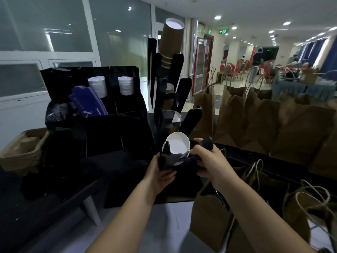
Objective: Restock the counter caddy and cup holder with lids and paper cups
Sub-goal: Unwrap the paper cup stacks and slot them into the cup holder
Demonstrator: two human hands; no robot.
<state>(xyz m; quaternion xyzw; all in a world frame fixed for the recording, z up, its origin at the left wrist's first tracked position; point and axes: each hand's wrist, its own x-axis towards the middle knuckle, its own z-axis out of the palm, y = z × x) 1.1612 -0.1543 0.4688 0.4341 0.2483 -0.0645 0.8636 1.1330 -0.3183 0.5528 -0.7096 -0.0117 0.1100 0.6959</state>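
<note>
- A dim dining hall with red chairs stretches behind a dark desk (255,157) crowded with brown paper bags (235,114) on the right and a stack of pulp cup trays (23,148) on the left.
- The black counter caddy (94,99) stands at the left rear of the desk, holding 2 stacks of white lids (98,86) in its back compartments and some blue packets in front of them.
- The tall black cup holder (164,84) rises just right of the caddy; brown ribbed paper cups (170,44) are nested in its top tier, tilted with mouths up and toward the camera, and a white rim shows in a middle tier.
- In the lowest tier a white paper cup (177,145) sits tilted, its open mouth facing up and toward the person, its long axis running down and back into the holder.
- The left hand (160,172) grips the holder's lower front edge, fingers curled under it.
- The right hand (206,161) curls around the holder's right side just beside the cup; a dark rounded object lies above its fingers, and what it is cannot be told.
- Both hands flank the cup; the right looks nearer its rim, so seating it deeper probably falls to that hand.
</note>
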